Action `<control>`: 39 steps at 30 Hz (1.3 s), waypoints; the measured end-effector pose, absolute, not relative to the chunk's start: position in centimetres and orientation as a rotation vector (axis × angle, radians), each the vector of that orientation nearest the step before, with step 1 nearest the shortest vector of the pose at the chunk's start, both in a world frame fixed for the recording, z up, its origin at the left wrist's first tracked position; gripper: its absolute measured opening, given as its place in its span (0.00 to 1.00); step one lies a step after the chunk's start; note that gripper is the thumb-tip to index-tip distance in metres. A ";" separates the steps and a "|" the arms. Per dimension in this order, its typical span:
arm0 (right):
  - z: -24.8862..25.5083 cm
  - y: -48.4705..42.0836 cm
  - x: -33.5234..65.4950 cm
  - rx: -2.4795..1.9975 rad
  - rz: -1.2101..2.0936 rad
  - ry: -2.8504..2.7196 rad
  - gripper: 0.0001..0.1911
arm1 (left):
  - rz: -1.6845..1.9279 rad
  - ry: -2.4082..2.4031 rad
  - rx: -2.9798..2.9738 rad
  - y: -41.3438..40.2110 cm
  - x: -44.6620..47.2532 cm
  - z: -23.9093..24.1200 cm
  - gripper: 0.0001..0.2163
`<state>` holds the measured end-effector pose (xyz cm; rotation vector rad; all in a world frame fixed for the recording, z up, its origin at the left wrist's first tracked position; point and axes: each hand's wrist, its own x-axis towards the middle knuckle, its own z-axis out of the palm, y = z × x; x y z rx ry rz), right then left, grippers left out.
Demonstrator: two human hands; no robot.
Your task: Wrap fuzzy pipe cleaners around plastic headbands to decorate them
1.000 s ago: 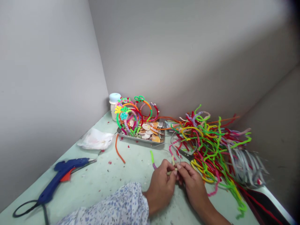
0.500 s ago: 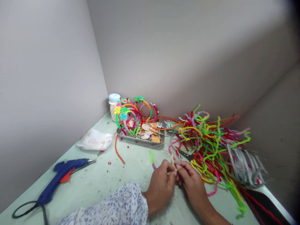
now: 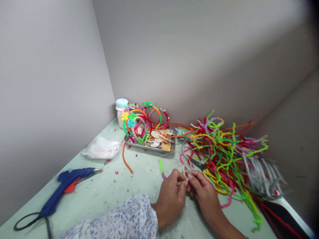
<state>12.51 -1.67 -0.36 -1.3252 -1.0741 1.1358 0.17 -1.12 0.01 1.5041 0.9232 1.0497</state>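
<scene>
My left hand (image 3: 170,198) and my right hand (image 3: 204,194) meet fingertip to fingertip low in the middle of the table. Both pinch a pale yellow pipe cleaner (image 3: 183,171) that sticks up between them. A thin grey metal headband (image 3: 184,153) curves just behind the fingers; whether either hand grips it I cannot tell. A green-and-purple pipe cleaner (image 3: 161,168) lies on the table just left of my left hand. My left wrist wears a blue-flowered white sleeve (image 3: 124,219).
A big heap of coloured pipe cleaners (image 3: 221,149) and grey headbands (image 3: 261,176) lies to the right. A metal tray (image 3: 152,148) of shells with decorated headbands (image 3: 139,119), a white bottle (image 3: 121,111), a plastic bag (image 3: 102,148), an orange pipe cleaner (image 3: 126,158) and a blue glue gun (image 3: 66,186) lie to the left.
</scene>
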 end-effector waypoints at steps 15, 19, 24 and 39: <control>-0.1 -2.3 12.5 -1.206 1.160 -1.117 0.13 | 1.123 0.989 1.450 -1.3 -0.2 1.2 0.05; -0.3 -2.2 12.5 -1.217 1.161 -1.128 0.12 | 1.114 0.966 1.442 -1.3 -0.1 1.2 0.06; -0.3 -2.2 12.6 -1.246 1.124 -1.148 0.12 | 1.113 0.980 1.465 -1.2 -0.1 1.1 0.06; -0.2 -2.3 12.3 -1.275 1.048 -1.170 0.11 | 1.165 1.006 1.454 -1.3 -0.1 1.1 0.06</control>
